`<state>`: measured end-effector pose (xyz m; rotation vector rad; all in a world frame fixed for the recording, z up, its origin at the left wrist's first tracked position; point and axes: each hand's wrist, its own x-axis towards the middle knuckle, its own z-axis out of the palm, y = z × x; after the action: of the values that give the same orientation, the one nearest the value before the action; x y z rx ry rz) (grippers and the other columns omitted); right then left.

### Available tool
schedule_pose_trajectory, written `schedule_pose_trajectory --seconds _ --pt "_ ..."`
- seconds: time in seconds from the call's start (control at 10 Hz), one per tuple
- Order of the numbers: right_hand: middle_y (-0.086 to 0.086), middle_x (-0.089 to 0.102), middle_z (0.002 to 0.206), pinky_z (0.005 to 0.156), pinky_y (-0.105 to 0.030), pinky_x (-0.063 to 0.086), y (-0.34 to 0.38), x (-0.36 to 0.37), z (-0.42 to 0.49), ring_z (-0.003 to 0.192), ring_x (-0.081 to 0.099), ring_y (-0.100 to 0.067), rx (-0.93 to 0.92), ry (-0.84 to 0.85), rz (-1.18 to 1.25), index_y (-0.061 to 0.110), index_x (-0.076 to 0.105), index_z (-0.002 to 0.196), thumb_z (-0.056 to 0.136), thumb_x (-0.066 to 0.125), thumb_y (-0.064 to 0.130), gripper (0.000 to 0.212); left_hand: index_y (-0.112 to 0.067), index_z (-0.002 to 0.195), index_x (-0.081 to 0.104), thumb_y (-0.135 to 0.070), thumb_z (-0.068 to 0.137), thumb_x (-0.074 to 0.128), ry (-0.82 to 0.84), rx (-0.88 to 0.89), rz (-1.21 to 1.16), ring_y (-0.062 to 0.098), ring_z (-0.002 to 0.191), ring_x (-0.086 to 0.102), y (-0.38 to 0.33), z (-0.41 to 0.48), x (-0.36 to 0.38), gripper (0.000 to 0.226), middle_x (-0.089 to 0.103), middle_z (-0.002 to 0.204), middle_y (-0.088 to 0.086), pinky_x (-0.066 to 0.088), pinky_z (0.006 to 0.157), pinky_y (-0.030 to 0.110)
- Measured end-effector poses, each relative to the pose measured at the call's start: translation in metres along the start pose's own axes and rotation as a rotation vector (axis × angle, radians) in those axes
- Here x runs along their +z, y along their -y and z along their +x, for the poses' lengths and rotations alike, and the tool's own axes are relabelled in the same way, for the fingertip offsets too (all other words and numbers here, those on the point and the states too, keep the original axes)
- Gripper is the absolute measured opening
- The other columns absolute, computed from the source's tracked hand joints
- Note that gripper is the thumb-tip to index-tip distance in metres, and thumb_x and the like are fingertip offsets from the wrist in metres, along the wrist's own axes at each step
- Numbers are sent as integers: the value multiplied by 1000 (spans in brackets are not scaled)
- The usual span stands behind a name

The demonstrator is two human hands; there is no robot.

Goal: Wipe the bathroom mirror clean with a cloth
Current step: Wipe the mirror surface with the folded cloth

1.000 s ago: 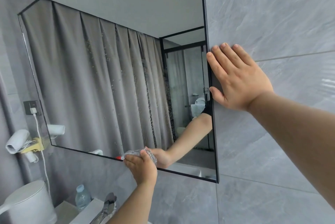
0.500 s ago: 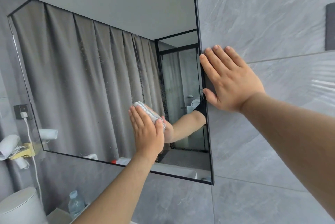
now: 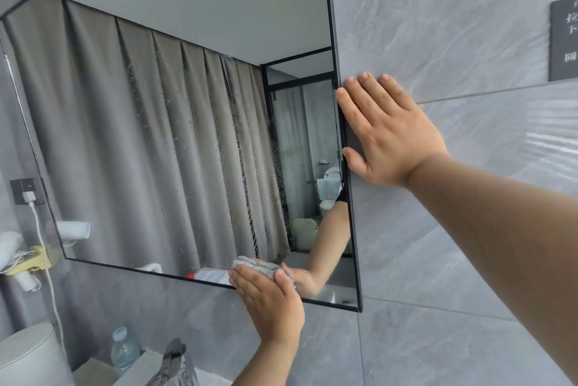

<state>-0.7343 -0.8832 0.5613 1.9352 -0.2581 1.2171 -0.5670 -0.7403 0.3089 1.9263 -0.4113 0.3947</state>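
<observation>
The left hand (image 3: 269,301) lies flat, fingers nearly straight, pressing a folded grey cloth (image 3: 256,265) against the mirror (image 3: 156,135) at its bottom edge, near the lower right corner. The right hand (image 3: 387,135) is spread open, palm on the grey wall tile (image 3: 453,25), thumb and forefinger along the mirror's right edge. Water spots fleck the glass. A water bottle (image 3: 125,351) and a tap (image 3: 172,360) stand below.

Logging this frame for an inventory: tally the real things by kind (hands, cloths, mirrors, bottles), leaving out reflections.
Hands: 2, left hand and right hand
Cloth: 1
Mirror: 1
Water bottle: 1
Total: 5
</observation>
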Motion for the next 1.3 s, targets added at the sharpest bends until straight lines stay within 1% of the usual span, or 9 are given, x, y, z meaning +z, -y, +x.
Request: schedule_pose_trajectory --seconds 0.2,0.4,0.5,0.6,0.7,0.9,1.0,1.1,1.3 --pt "-26 34 155 122 -54 16 0 0 0 145 29 -44 5 4 2 -2 27 153 90 32 50 82 9 150 -10 -60 80 6 -30 54 -26 35 151 -8 -33 12 -12 99 -11 160 29 1 124 43" --pt "-26 34 155 122 -54 17 0 1 0 145 29 -43 2 -5 2 -2 27 153 90 35 50 82 4 149 -19 -47 95 15 -109 510 130 33 150 -18 -140 56 -42 82 -20 160 25 -8 123 41" --pt "-26 34 155 122 -54 16 0 1 -1 145 29 -43 5 -13 9 -2 28 153 90 36 50 82 8 151 -8 -47 97 21 -131 839 264 40 150 -11 -174 63 -47 83 -10 160 31 -6 123 45" --pt "-25 34 156 122 -54 16 0 2 0 146 29 -43 7 -19 15 -2 29 153 90 35 50 82 12 151 4 -43 98 28 -146 1047 376 43 150 -4 -178 74 -51 80 -2 159 34 5 123 52" --pt "-25 33 156 122 -54 16 0 1 0 146 28 -43 7 -10 16 -2 28 153 90 34 50 82 9 153 0 -46 99 23 -148 1028 402 38 151 -7 -170 82 -55 80 -5 161 30 1 124 48" --pt "-26 32 156 123 -54 15 0 -1 0 146 27 -43 8 3 9 -2 26 153 89 32 49 82 2 154 -7 -50 91 13 -169 458 165 32 152 -3 -89 80 -45 84 -5 162 25 -1 124 39" --pt "-26 31 157 123 -54 14 0 -1 0 146 27 -43 6 9 8 -2 25 154 90 32 49 82 6 153 -3 -52 86 13 -147 187 39 35 151 2 -31 68 -35 90 -1 161 29 7 124 44" --pt "-26 31 157 123 -54 14 0 -1 0 146 26 -43 4 8 5 -2 25 154 90 33 49 82 8 152 -5 -57 83 8 -89 42 16 36 151 0 0 53 -26 96 -5 161 29 13 122 49" --pt "-27 32 156 122 -55 15 0 -1 1 146 27 -44 3 0 11 -3 25 153 90 33 49 82 13 149 -3 -51 87 15 -12 84 -44 41 150 -1 -16 15 -5 92 -3 159 34 5 124 46"
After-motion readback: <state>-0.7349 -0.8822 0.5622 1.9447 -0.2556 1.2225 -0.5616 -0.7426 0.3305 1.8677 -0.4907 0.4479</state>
